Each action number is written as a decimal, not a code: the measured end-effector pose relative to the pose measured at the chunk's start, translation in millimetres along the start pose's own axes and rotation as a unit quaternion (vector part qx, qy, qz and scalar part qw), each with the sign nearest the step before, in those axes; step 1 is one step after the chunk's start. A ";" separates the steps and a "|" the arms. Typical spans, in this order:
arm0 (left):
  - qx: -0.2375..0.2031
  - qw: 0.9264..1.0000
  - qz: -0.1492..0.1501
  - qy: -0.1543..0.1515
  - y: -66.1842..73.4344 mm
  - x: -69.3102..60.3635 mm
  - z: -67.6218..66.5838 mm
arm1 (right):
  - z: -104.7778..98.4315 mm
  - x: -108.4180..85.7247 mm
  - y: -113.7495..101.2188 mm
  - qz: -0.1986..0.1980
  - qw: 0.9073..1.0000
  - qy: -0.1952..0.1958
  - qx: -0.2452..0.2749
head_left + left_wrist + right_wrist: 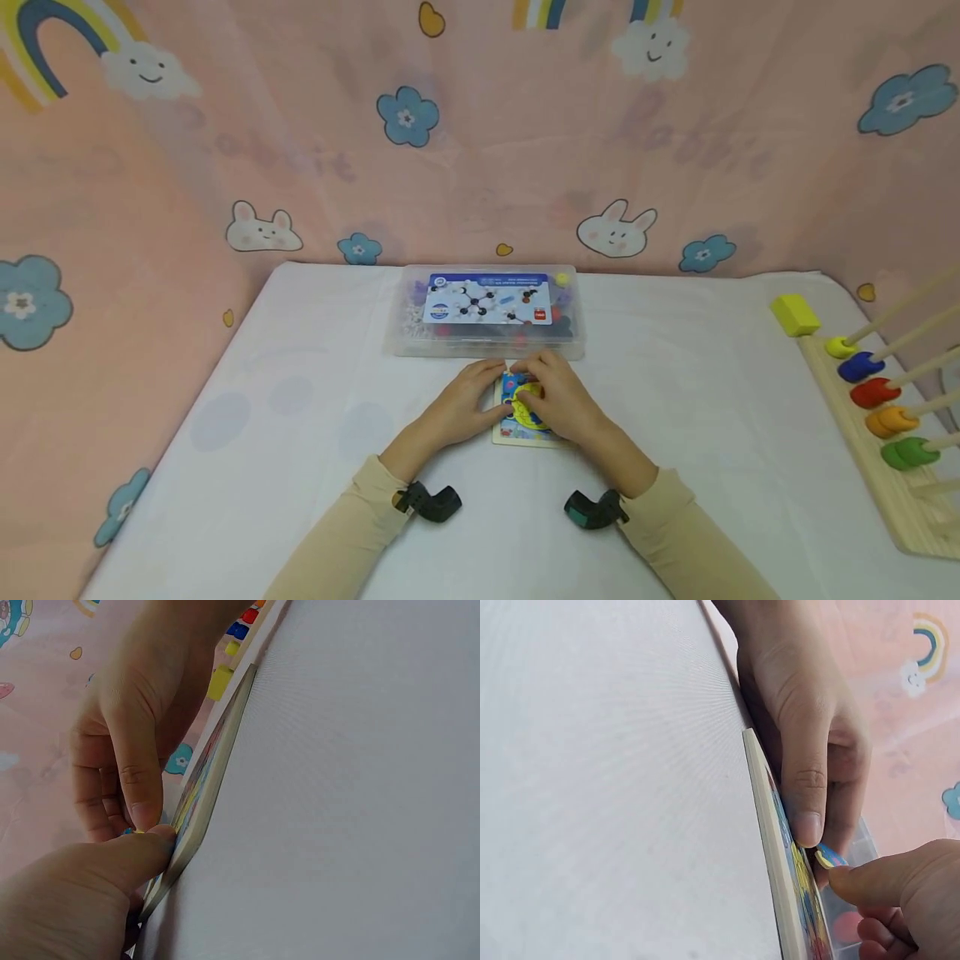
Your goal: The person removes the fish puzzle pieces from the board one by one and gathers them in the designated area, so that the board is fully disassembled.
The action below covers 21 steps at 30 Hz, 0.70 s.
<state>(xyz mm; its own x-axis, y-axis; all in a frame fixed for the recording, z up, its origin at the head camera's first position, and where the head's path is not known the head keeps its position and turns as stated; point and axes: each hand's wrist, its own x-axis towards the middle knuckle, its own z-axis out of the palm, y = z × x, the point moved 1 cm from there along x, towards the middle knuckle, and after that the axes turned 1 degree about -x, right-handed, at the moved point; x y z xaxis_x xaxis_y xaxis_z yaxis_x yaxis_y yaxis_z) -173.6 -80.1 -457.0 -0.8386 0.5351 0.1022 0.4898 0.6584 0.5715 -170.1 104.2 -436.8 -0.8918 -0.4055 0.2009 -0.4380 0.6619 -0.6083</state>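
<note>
Pinching a small puzzle piece (831, 857) in my right hand (562, 404), I have a narrow grip, thumb to fingers, just above the puzzle board (525, 442). My left hand (465, 404) is spread loosely along the board's left side, its thumb touching the face. The relation that matters, I judge, is piece to board: the board's face lies directly below the pinch, and the piece stands tilted to it, one colourful edge showing in the right wrist view. Its long axis I cannot tell, with so much hidden by my fingers. The right hand is the nearer one to the piece, having hold of it, though my left thumb tip is just beside it.

The board's near edge lies bare on my side of the grip; its right edge is partly covered by my right hand. Just beyond my fingertips sits a plastic box (487, 352), so room that way looks tight. Toward me the white table (510, 542) offers open space, and the abacus (847, 442) is well apart, off to the right.
</note>
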 end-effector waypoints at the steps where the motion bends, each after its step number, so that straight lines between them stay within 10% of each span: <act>1: 0.000 1.000 0.000 -0.001 0.2 -0.1 0.3 | -2.0 -0.6 -0.6 -0.001 1.000 -0.001 -0.002; 21: -0.007 1.000 -0.009 -0.004 -0.6 0.6 2.1 | -59.7 -33.9 39.5 0.108 0.994 0.006 0.008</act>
<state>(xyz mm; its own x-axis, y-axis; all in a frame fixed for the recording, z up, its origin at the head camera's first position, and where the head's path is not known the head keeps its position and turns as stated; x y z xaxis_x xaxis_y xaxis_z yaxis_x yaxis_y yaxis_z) -173.9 -79.1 -459.0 -0.8451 0.5275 0.0865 0.4719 0.6603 0.5842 -163.9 181.7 -421.7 -0.9662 -0.2472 0.0732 -0.2343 0.7231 -0.6498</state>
